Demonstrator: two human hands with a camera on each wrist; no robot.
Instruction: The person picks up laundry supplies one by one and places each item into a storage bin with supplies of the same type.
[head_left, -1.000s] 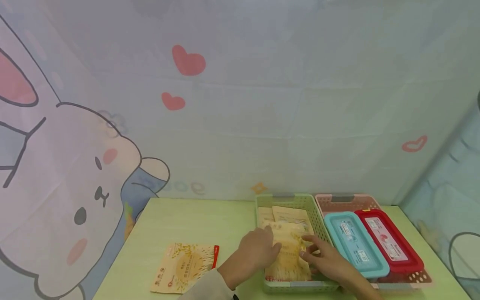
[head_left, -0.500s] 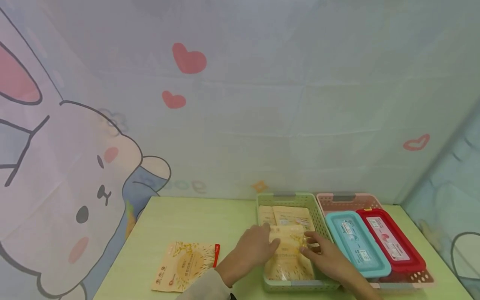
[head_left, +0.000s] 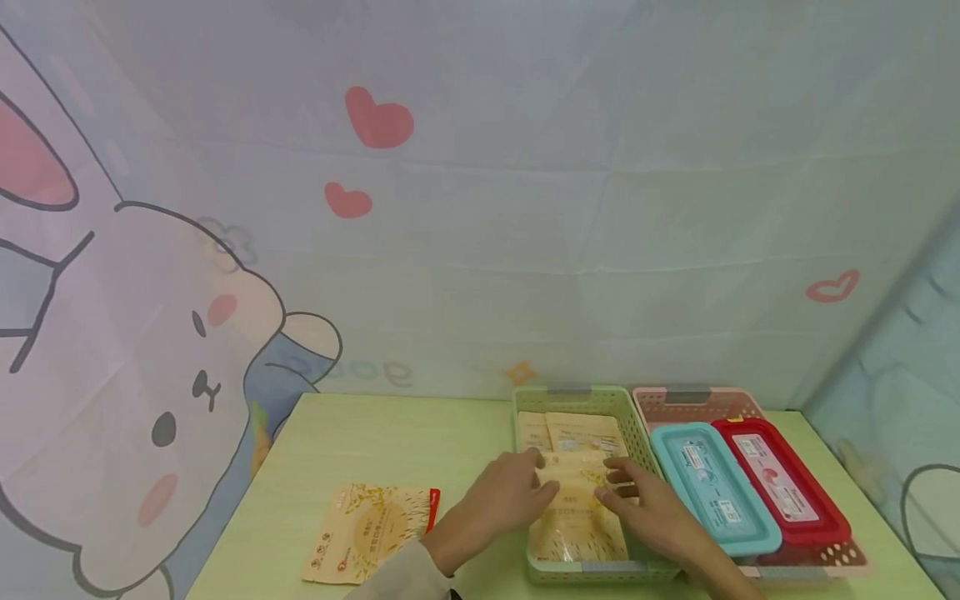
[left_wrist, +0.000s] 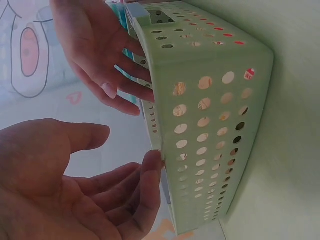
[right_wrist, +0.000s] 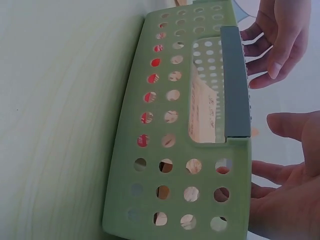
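Note:
A beige printed packet lies in the near part of the green basket, overlapping more beige packets behind it. My left hand hovers at the packet's left side, over the basket's left rim. On the other side is my right hand, its loosely bent fingertips near the packet's right edge. Both wrist views show the hands facing each other across the basket rim, thumbs apart from the fingers, with nothing pinched between them. The packet itself is mostly hidden by the basket walls there.
Another beige packet with a red edge lies on the table at left, partly behind the left sleeve. Right of the green basket, a pink basket holds a blue-lidded box and a red-lidded box. A printed curtain hangs behind.
The packet between my hands has settled lower into the green basket, its far edge shifting nearer to me. Both hands stay beside it with only slight finger movement.

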